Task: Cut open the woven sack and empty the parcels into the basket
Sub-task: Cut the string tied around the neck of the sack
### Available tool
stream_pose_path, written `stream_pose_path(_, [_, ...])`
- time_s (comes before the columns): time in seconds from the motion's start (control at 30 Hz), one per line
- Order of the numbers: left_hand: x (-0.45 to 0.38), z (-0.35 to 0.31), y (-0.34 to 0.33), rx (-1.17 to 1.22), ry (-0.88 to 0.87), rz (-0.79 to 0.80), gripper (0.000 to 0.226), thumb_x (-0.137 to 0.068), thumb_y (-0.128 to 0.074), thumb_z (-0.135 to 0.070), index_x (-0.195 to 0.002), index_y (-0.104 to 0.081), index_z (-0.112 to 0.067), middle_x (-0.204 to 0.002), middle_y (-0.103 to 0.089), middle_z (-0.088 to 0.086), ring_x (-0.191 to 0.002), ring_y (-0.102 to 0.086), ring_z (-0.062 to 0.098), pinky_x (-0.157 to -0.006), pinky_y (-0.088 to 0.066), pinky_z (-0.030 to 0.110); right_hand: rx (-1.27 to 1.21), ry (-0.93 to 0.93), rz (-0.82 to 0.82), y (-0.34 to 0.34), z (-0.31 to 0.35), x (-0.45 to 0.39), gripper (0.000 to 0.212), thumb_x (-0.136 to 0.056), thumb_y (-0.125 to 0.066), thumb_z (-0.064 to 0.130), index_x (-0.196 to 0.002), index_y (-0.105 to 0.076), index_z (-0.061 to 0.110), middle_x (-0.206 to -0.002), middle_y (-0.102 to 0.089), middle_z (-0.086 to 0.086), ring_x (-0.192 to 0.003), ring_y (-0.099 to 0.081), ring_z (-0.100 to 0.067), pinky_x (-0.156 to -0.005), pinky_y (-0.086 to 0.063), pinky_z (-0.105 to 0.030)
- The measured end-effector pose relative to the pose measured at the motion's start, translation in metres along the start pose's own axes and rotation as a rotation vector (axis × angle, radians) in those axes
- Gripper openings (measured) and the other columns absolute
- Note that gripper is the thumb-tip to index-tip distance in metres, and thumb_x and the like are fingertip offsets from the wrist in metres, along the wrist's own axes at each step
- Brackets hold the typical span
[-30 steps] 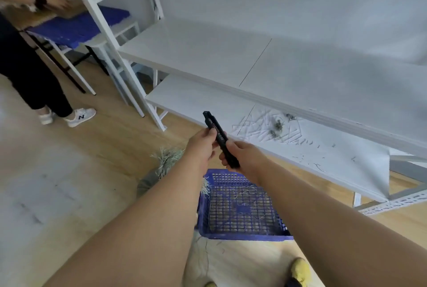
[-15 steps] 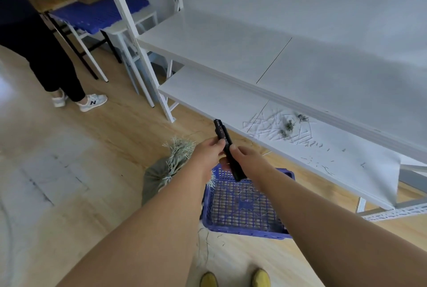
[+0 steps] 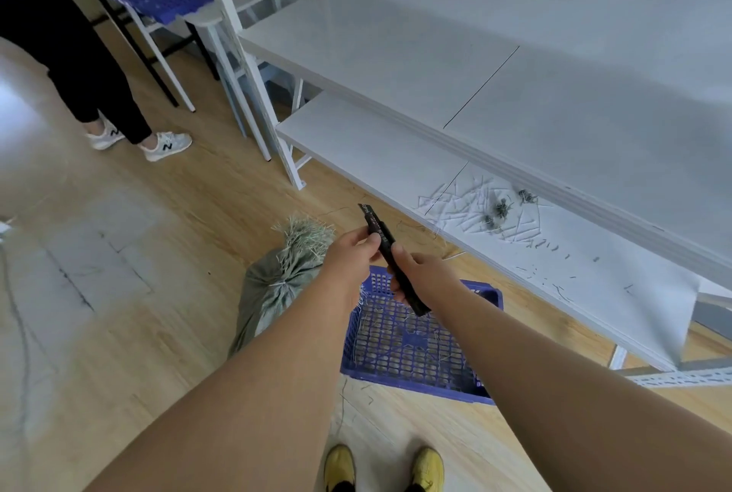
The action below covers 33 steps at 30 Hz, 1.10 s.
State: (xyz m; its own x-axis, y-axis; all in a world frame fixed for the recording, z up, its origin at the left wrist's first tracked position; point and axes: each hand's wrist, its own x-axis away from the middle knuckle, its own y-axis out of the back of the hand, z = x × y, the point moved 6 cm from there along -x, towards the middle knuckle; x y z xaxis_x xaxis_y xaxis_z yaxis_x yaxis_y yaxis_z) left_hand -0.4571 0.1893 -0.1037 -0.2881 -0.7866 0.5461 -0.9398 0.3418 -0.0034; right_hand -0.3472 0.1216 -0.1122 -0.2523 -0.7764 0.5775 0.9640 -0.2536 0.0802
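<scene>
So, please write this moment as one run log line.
both hands grip black utility knife | sack tied, uncut, on floor | blue basket holds no parcels

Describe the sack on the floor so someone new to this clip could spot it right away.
Start at the white shelf unit and drop to the wooden floor in front of it, where a blue basket sits. The sack lies just left of that basket: grey-green woven cloth, tied shut, with a frayed tuft above the tie.
</scene>
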Motion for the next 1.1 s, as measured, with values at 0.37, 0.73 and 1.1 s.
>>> stream_pose_path(0.37, [-0.012,0.064,0.050,-0.077,0.067,0.012,0.010,-0.096,-0.055,-0.034,-0.098,-0.064,-0.031,-0.107,-0.068,-0.003,-0.101,-0.062,0.013,-0.080,-0.044,0.029,-0.033,-0.053,0.150,-0.055,-0.042,-0.019,0.032,-0.095,-0.053,0.039,-0.092,-0.049,0.007,-0.070,-0.056,-0.009,-0.054,-0.053,-0.018,-0.052,-0.047,-0.027])
stream_pose_path(0.73, [-0.068,0.133,0.205,-0.395,0.132,-0.302,0.029,-0.094,-0.054,-0.017,-0.121,-0.062,-0.015,-0.123,-0.064,0.004,-0.091,-0.058,0.015,-0.078,-0.046,0.027,0.120,-0.047,0.068,-0.150,-0.088,-0.082,0.016,-0.093,-0.060,0.027,-0.101,-0.052,0.016,-0.076,-0.064,-0.001,-0.049,-0.056,-0.007,-0.050,-0.047,-0.018])
stream_pose_path(1.1, [-0.191,0.190,0.226,-0.871,-0.098,-0.303,0.049,-0.093,-0.058,-0.017,-0.140,-0.044,-0.018,-0.142,-0.047,0.003,-0.125,-0.048,0.022,-0.102,-0.042,0.032,0.247,0.114,-0.003,-0.202,-0.138,-0.197,0.015,-0.092,-0.057,0.035,-0.103,-0.049,0.028,-0.086,-0.068,-0.002,-0.083,-0.068,-0.025,-0.069,-0.056,-0.041])
